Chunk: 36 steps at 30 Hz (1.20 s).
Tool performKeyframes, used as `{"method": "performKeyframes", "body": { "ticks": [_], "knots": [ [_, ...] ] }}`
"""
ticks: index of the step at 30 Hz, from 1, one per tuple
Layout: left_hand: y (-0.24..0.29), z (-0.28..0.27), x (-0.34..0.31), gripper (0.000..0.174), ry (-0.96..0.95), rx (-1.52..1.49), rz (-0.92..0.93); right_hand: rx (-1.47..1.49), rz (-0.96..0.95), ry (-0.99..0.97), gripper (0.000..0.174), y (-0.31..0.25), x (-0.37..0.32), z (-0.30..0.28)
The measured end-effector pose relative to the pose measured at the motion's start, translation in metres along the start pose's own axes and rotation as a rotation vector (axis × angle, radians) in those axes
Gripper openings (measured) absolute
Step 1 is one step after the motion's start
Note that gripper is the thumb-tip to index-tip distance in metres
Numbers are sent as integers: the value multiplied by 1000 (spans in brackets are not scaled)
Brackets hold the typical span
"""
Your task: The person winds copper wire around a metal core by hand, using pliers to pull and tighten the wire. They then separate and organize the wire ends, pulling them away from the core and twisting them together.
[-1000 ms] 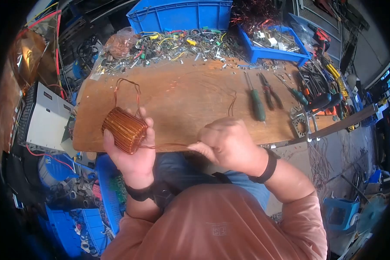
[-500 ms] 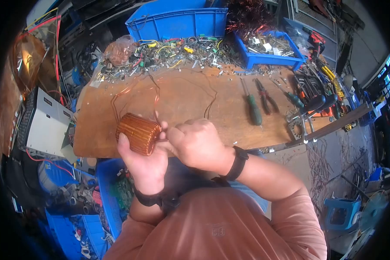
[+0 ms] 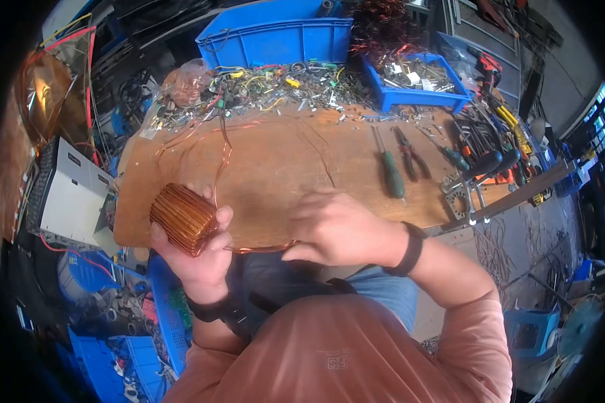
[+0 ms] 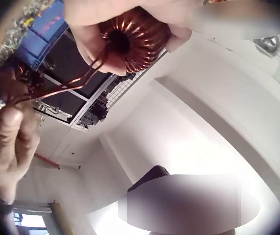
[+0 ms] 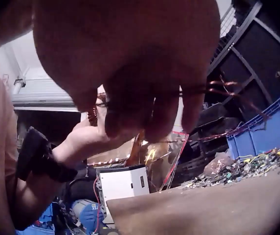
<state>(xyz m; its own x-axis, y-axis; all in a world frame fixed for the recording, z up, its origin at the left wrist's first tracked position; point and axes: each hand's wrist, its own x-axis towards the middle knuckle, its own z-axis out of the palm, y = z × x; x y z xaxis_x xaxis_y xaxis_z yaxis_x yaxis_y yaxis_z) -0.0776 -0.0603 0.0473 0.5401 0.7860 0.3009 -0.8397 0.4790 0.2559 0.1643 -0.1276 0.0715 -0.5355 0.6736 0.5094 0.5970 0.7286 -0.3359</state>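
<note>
My left hand (image 3: 202, 267) holds a thick ring-shaped coil (image 3: 183, 219) wound with copper wire, with thumb and fingers round its sides. In the left wrist view the dark centre hole of the coil (image 4: 142, 41) faces the camera. A doubled copper wire (image 3: 261, 250) runs from the coil to my right hand (image 3: 346, 230), which pinches it some way off to the right. In the left wrist view the wire (image 4: 64, 87) stretches straight between the two hands. Another loop of copper wire (image 3: 226, 151) rises from the coil over the wooden table.
On the table (image 3: 269, 168) lie a green-handled screwdriver (image 3: 391, 176) and pliers (image 3: 412, 154). Mixed metal and wire scraps (image 3: 282, 87) cover its back edge, before a large blue bin (image 3: 275, 43) and a blue tray (image 3: 420, 96). More tools (image 3: 487, 161) crowd the right side.
My right hand came in against the coil half a second ago, then moved back right with the wire stretched out. The left hand shifted right, then back left, with the coil.
</note>
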Motion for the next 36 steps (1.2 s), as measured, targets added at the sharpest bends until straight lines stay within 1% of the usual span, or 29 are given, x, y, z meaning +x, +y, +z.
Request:
{"method": "performKeyframes", "body": {
  "ticks": [1,4,5,8,11,14,16,17,19,22,23,26,27,30,31,32,34,35,36],
  "knots": [
    [2,-3,-1,69,-24,4,-15,-14,-17,-15,31,3,-3,-4],
    [1,1,-2,70,-5,5,-18,52,11,-60,30,13,-10,-12],
    [-1,0,-2,70,-4,-3,-17,82,56,-133,29,12,-10,-17],
    [-2,-1,0,70,11,-25,-23,166,192,-239,31,4,-14,-22],
    [-3,-6,1,69,69,-22,-24,271,162,-96,33,9,-20,-12],
    [-9,-6,4,68,120,33,19,130,212,-85,35,8,-22,-12],
    [-14,-5,6,67,132,91,53,-5,216,-65,31,3,-19,-9],
    [-18,-5,6,67,128,84,37,-74,218,-54,29,0,-16,-6],
    [-26,-3,7,66,113,72,6,-109,255,27,28,-2,-10,4],
    [-48,-5,8,66,55,277,63,-89,356,158,30,-13,6,16],
    [-56,-6,9,66,107,357,99,-67,399,203,32,-18,10,19],
    [-68,4,13,66,290,322,183,8,627,221,39,-25,17,21],
    [-73,8,14,66,459,256,279,106,656,243,47,-21,15,26],
    [-55,-14,8,66,122,168,50,194,653,242,42,-17,16,20],
    [-53,-11,8,67,134,188,50,232,627,186,43,-16,18,16],
    [-50,-9,8,67,127,188,50,357,576,158,41,-16,20,11],
    [-44,-2,8,69,129,145,32,326,513,196,42,-11,16,22],
    [-37,-4,7,66,58,87,-17,325,478,151,39,-7,13,22],
    [-32,-4,6,65,52,59,-27,327,442,104,36,-4,8,22]
  ]
}}
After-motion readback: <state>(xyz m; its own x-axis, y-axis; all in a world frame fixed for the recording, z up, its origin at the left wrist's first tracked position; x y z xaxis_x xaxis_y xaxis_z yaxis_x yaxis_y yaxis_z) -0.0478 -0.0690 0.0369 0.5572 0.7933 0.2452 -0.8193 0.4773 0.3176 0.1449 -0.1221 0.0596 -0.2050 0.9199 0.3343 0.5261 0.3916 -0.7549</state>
